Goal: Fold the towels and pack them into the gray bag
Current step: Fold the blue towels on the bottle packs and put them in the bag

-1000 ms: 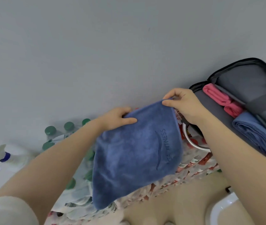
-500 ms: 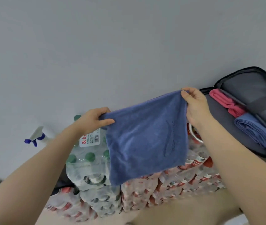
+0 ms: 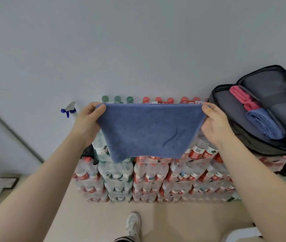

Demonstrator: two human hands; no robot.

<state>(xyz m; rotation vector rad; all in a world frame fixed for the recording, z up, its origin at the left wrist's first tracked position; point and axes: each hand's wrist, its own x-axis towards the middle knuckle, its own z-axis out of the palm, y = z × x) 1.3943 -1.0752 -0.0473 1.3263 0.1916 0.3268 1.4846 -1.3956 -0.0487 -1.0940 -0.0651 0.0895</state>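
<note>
Clearly the blue towel point(image 3: 147, 131) is soft and light: it hangs limp from its top edge, sagging a little between the two grips, and its lower corners curl inward. The left hand point(image 3: 86, 123) pinches the upper left corner, thumb in front and fingers curled behind the cloth; the right hand point(image 3: 213, 123) pinches the upper right corner the same way, so the top hem runs taut from one set of fingers to the other. A plush weave like this should not slip from a pinch, I judge, but it will flop wherever it is unsupported, so the corners and the hem are the places to hold, and any fold needs both ends brought together rather than one end swung.

The towel hangs in the air in front of stacked packs of bottled water point(image 3: 149, 179), some red-capped and some green-capped (the caps peek just above the fingers and the hem). Beyond the right hand's knuckles, near but apart, the gray bag point(image 3: 229, 109) lies open on top of the packs, already holding a folded pink towel point(image 3: 243, 97) and a folded blue towel point(image 3: 262, 123) side by side. Past the left hand a spray bottle point(image 3: 70, 110) stands against the wall. Below, a white shoe point(image 3: 133, 222) shows on the floor. Nothing lies between the right fingers and the bag's opening, though the room left inside looks limited.
</note>
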